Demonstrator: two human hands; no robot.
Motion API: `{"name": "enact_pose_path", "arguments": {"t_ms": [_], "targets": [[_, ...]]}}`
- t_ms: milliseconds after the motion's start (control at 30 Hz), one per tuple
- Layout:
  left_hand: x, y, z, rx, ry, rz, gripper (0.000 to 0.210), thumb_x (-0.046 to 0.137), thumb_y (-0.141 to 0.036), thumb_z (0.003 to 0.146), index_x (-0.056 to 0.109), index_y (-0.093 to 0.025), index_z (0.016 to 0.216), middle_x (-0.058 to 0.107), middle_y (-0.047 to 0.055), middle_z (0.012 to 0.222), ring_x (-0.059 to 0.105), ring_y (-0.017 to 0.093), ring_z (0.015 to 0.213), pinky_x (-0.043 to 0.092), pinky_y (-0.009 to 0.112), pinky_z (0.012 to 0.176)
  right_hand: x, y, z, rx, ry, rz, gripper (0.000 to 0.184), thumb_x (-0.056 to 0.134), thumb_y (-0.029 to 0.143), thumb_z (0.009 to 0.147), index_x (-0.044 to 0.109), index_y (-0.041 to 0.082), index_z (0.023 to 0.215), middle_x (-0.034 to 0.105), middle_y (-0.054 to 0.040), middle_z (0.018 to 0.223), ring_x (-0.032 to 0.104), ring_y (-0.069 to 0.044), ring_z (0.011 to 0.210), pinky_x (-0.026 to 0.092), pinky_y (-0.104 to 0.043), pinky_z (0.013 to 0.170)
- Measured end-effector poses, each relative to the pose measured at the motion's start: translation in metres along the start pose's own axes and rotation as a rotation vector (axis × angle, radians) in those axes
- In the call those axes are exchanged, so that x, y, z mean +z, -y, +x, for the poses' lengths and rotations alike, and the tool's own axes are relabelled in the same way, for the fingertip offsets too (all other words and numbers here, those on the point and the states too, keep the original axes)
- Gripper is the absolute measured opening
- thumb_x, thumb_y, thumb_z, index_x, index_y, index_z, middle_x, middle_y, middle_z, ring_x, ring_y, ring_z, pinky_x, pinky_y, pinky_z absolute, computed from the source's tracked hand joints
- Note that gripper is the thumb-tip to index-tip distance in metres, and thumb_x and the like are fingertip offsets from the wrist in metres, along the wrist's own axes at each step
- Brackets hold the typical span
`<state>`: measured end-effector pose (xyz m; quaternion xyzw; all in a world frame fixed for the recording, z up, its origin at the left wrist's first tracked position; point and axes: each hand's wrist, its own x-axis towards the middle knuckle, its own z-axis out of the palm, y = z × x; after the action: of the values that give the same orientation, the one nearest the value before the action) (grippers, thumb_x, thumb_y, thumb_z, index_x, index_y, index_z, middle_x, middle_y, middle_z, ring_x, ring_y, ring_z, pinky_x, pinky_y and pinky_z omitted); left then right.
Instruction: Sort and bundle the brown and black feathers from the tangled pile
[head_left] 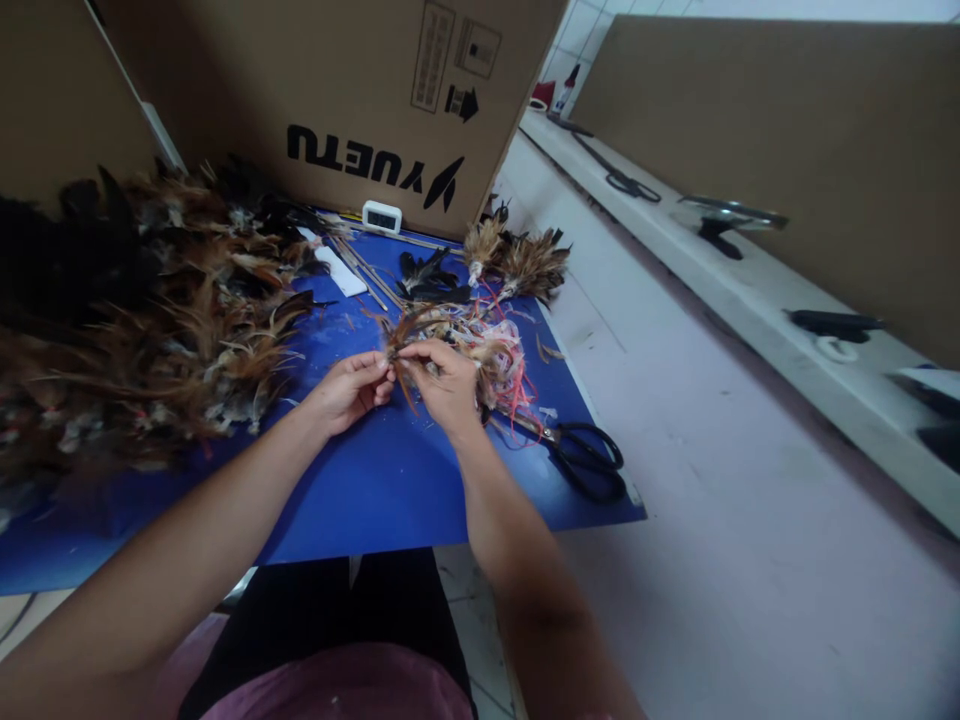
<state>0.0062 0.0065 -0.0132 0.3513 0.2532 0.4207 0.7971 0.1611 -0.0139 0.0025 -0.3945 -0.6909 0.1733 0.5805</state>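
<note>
Grip: pinched to fingertips, left hand (pixel 351 393) and right hand (pixel 450 387), on brown feathers (pixel 403 332), mid-frame | apparently arranging them | calls for light, steady pressure

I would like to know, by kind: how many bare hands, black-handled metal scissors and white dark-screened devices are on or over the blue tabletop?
Left bare hand and right bare hand: 2
Black-handled metal scissors: 1
White dark-screened device: 1
Total: 4

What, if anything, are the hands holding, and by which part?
The left hand and right hand pinch brown feathers where they bunch together; exactly which part is too small to tell.
</note>
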Motion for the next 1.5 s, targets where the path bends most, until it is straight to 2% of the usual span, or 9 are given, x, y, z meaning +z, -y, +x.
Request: {"name": "enact_pose_path", "arguments": {"t_ms": [133,300,500,700,867,1067,1500], "targets": [[-0.0012,0.001,0.0008,-0.005,0.008,0.011,0.023,0.081,-0.023,0.066,0.063,-0.009,0.07,0.054,-0.001,0.058,0.047,0.006,0.046,0.039,0.018,0.044,-0.0021,-0.0007,0.0003,0.01,0.025,-0.047,0.007,0.064,0.024,0.084,0.07,0.021,0.083,0.071,-0.0017,0.083,0.065,-0.014,0.08,0.052,-0.029,0.076],[-0.0037,0.0017,0.0014,-0.013,0.006,0.025,0.023,0.081,-0.024,0.066,0.063,-0.009,0.071,0.055,0.0,0.06,0.048,0.006,0.047,0.04,0.018,0.044,-0.0027,-0.0013,0.0001,-0.053,0.023,-0.007,0.008,0.064,0.026,0.085,0.07,0.021,0.085,0.07,-0.0022,0.082,0.065,-0.015,0.079,0.051,-0.029,0.075],[-0.0034,0.0002,0.0007,-0.009,-0.015,0.042,0.023,0.08,-0.025,0.067,0.062,-0.01,0.067,0.056,0.001,0.061,0.049,0.007,0.046,0.04,0.019,0.045,-0.0035,0.0,0.0011,0.004,0.047,-0.064,0.011,0.062,0.03,0.085,0.07,0.023,0.083,0.07,-0.0025,0.081,0.064,-0.016,0.078,0.051,-0.031,0.075],[-0.0037,0.0006,0.0012,-0.01,-0.007,0.081,0.025,0.08,-0.028,0.067,0.062,-0.011,0.066,0.057,0.001,0.06,0.049,0.007,0.045,0.04,0.02,0.045,-0.0045,0.0021,0.0009,-0.006,0.042,-0.081,0.011,0.062,0.029,0.085,0.07,0.022,0.083,0.071,-0.0019,0.081,0.064,-0.016,0.078,0.051,-0.031,0.075],[-0.0051,0.0016,0.0017,-0.012,-0.006,0.089,0.023,0.079,-0.027,0.069,0.062,-0.011,0.068,0.058,0.001,0.061,0.049,0.007,0.045,0.041,0.02,0.045,-0.0015,0.0006,-0.0004,0.071,-0.008,-0.056,0.006,0.064,0.025,0.081,0.066,0.022,0.086,0.07,-0.0006,0.083,0.065,-0.014,0.077,0.051,-0.028,0.076],[-0.0033,0.0014,0.0013,-0.007,-0.024,0.08,0.023,0.079,-0.026,0.068,0.062,-0.01,0.068,0.059,0.002,0.062,0.049,0.007,0.045,0.041,0.02,0.044,0.0022,-0.0029,-0.0006,0.161,-0.031,-0.01,0.015,0.067,0.028,0.077,0.06,0.022,0.089,0.068,0.0003,0.083,0.066,-0.015,0.077,0.053,-0.027,0.075],[-0.0022,0.0014,0.0013,-0.01,-0.032,0.092,0.021,0.077,-0.025,0.07,0.063,-0.01,0.068,0.056,0.001,0.058,0.048,0.007,0.045,0.041,0.02,0.044,0.0036,-0.0014,-0.0002,0.222,-0.064,-0.031,0.016,0.065,0.024,0.075,0.054,0.023,0.086,0.065,0.0032,0.078,0.067,-0.014,0.076,0.053,-0.028,0.08]]}}
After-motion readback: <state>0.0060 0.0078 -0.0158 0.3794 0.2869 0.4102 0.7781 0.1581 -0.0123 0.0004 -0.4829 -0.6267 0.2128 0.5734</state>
